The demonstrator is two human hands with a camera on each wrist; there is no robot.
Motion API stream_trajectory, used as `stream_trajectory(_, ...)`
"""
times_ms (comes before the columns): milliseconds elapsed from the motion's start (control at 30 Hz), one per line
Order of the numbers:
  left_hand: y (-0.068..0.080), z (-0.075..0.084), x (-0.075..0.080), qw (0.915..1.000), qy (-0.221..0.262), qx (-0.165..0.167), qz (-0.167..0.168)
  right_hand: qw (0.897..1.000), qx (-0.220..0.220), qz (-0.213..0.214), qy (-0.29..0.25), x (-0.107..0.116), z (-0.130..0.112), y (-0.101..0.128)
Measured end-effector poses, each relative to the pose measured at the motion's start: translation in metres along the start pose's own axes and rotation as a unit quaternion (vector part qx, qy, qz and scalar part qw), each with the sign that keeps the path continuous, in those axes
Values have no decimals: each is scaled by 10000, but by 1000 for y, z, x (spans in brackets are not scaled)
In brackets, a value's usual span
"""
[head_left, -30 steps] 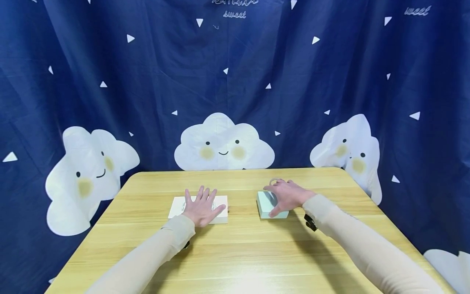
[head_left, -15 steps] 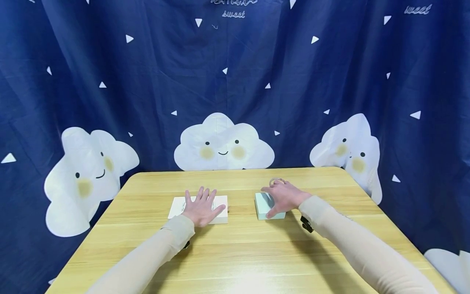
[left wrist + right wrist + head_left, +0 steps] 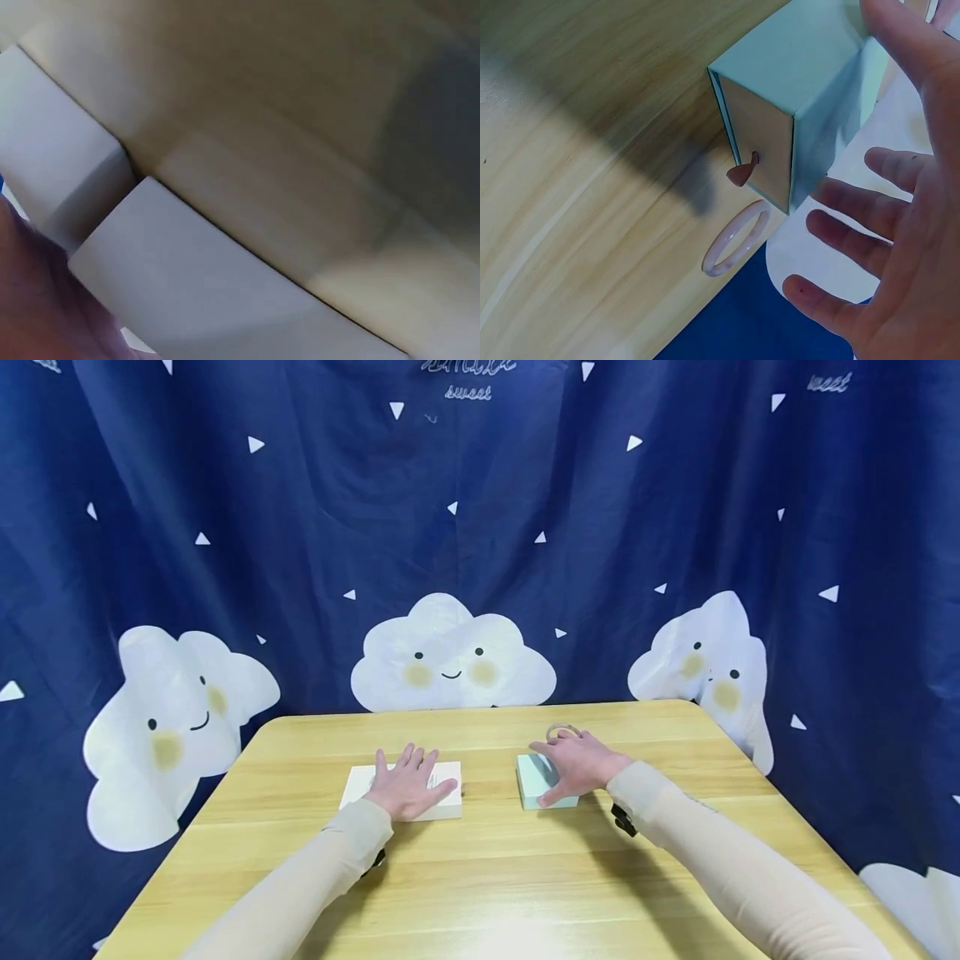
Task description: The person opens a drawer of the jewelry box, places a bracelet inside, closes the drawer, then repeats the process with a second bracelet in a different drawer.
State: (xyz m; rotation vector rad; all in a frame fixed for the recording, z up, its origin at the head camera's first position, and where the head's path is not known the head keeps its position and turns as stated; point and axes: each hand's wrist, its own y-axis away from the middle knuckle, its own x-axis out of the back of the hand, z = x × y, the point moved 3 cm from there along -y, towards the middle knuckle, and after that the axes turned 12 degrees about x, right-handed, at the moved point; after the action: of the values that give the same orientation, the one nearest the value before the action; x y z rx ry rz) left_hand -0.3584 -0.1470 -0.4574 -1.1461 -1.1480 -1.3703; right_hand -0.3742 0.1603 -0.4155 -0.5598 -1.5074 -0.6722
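Cloud-printed navy curtain is hanging behind a wooden bench [image 3: 480,877], where the left hand [image 3: 407,787] is lying flat, fingers spread, pinning a white box [image 3: 442,781]. Well apart, the right hand [image 3: 573,764] is resting fingers splayed on a mint drawer box [image 3: 802,97], apparently steadying it, a pale bangle [image 3: 736,238] lying just beyond.

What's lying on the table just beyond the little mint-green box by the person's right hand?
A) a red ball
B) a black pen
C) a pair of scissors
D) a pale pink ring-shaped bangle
D: the right wrist view shows a pale pink bangle lying flat on the wooden table, just past the end of the mint-green box that carries a small brown pull tab.
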Motion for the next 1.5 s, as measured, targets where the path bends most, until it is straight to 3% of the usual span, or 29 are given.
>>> stream_trajectory(200,-3,15,5,9997,177,-123,92,9999,17,90,-121,5,0,12)
stream_trajectory(500,0,62,13,9983,251,-485,190,9997,-15,240,-61,6,8,31)
stream_trajectory(767,2,102,10,9978,167,-625,161,9996,-112,255,-106,1,16,41)
stream_trajectory(1033,-6,136,2,9971,85,-711,258,9995,-193,208,-108,-3,22,49)
stream_trajectory(1500,-15,172,-9,9980,-11,-585,224,9989,-307,252,-252,-8,30,59)
